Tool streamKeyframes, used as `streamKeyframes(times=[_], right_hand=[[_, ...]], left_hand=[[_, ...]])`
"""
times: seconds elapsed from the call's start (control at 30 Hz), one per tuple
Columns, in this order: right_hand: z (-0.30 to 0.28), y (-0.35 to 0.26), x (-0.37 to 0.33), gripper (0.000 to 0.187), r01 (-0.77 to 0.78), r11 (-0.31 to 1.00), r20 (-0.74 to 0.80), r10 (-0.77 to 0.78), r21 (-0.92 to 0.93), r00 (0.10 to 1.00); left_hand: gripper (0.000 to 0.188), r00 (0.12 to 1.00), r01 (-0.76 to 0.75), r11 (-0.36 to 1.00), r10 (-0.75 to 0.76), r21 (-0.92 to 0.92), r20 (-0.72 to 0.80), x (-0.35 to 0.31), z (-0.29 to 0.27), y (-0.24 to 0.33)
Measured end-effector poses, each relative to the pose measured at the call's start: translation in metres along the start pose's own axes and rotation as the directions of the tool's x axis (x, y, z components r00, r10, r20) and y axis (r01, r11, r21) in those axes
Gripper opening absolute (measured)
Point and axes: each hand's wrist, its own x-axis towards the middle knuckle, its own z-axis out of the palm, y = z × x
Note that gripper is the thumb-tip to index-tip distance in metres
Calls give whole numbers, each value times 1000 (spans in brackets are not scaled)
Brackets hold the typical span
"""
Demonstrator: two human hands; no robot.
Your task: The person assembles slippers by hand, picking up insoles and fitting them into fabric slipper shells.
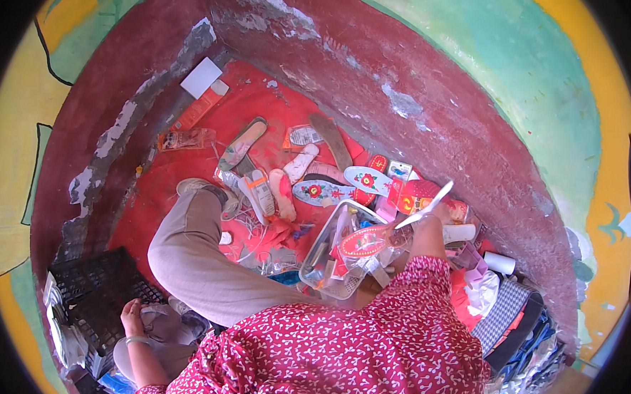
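Observation:
My right hand (428, 228) is closed round a white insole (424, 205), seen nearly edge-on, above the right side of a clear plastic basket (319, 241). Just left of that hand, a red-brown embroidered insole (368, 241) lies over the basket; whether the fingers touch it is hidden. Small packets and tools fill the basket. My left hand (131, 318) rests at the far left beside my bent knee, its fingers curled with nothing seen in them. Two pale blue insoles with red flowers, one nearer the middle (322, 192) and one to its right (368, 181), lie beyond the basket.
Several plain insoles (244, 143) and pink ones (282, 193) lie on the red floor cloth (186, 172). A black crate (98, 269) stands at left. Folded fabric (503, 314) and a white roll (499, 263) are at right. Maroon walls (366, 73) meet at the far corner.

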Motion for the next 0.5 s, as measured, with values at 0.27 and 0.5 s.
streamKeyframes(times=[0.27, 0.5], right_hand=[[-87, -16, -102, 16, 71, -507, -238, -273, 859, 932], [-219, -122, -263, 13, 168, -567, -589, -749, 807, 304]], left_hand=[[21, 983, -163, 986, 165, -26, 74, 1, 24, 34], [20, 866, -478, 875, 485, -82, 124, -63, 60, 161]])
